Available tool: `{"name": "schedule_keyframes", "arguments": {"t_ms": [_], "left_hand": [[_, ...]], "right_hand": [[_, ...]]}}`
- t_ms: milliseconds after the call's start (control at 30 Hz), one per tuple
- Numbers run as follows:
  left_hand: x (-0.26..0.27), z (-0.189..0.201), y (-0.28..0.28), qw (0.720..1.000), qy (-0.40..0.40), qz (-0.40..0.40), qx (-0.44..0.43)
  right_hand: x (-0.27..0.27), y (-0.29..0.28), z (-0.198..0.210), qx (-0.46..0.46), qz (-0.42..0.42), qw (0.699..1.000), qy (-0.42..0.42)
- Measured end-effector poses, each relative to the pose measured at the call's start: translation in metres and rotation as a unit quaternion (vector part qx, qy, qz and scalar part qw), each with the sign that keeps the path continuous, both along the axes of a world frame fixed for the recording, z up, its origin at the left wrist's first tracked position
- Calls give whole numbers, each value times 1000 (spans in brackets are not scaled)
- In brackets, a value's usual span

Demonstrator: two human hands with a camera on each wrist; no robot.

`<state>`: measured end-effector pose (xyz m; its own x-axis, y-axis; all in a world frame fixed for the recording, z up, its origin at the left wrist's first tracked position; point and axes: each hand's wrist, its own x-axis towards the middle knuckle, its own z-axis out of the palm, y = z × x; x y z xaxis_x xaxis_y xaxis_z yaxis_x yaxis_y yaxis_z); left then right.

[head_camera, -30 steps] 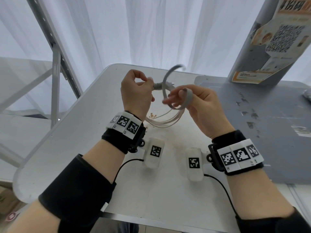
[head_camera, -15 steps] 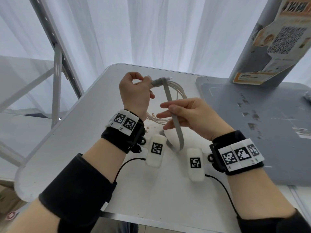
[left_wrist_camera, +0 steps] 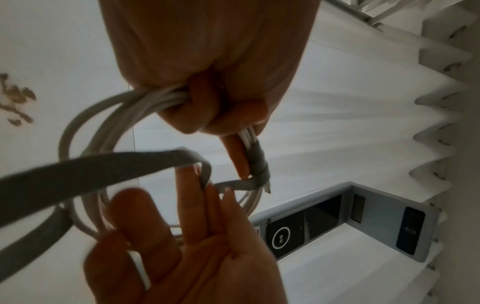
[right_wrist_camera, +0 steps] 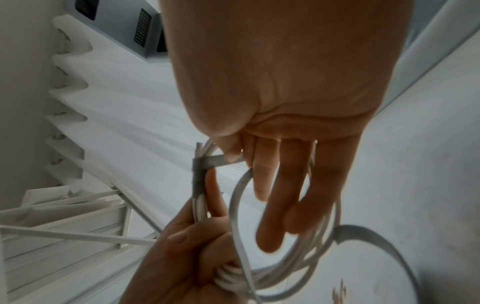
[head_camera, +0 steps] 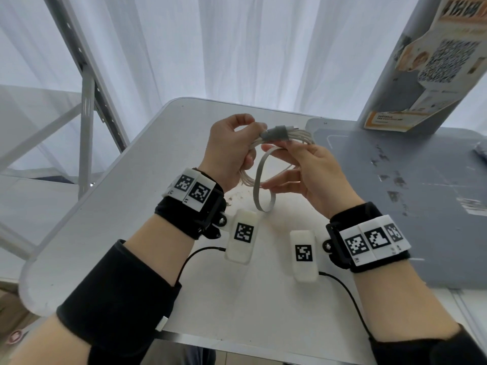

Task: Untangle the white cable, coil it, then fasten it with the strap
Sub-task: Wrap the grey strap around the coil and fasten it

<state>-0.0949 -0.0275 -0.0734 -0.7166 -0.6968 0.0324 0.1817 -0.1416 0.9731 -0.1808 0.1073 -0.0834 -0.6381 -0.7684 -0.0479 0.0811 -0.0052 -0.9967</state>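
Observation:
The white cable (head_camera: 303, 135) is coiled into a bundle of loops and held up over the table. My left hand (head_camera: 232, 151) grips the bundle in its fist, the index finger lying along the strands (left_wrist_camera: 85, 123). A grey strap (head_camera: 276, 133) is wound round the strands beside the plug. Its free length hangs as a loop (head_camera: 259, 185) below the hands. My right hand (head_camera: 311, 169) has straight fingers, and the strap (left_wrist_camera: 103, 164) folds between its first two fingertips. In the right wrist view the wound strap (right_wrist_camera: 197, 174) sits just past my thumb.
The white table (head_camera: 131, 193) carries brown stains (head_camera: 235, 201) under the hands. A grey mat (head_camera: 395, 206) covers its right side. A grey pillar with a poster (head_camera: 434, 61) stands at the back right, a metal frame (head_camera: 87, 127) at the left, white curtains behind.
The strap, which hung down from the cable end, is now wound round the bundle. My right hand rose to the cable, and the slack strap hangs as a loop.

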Motion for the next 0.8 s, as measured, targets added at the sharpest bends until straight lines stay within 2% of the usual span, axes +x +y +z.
{"name": "schedule_keyframes", "arguments": {"t_ms": [200,333,633,800], "left_hand": [[-2,-1,3,998,-40,-49,-5],[0,-2,6,994,-57,-80,-45],[2,-1,6,988,-96,-118,-38],[2,-4,9,991,-54,-116,-47]], "right_hand": [[0,1,1,8,-28,1000,9],[1,0,0,14,-38,999,10],[1,-4,-5,2,-62,998,6],[-1,-2,-3,17,-68,998,-8]]}}
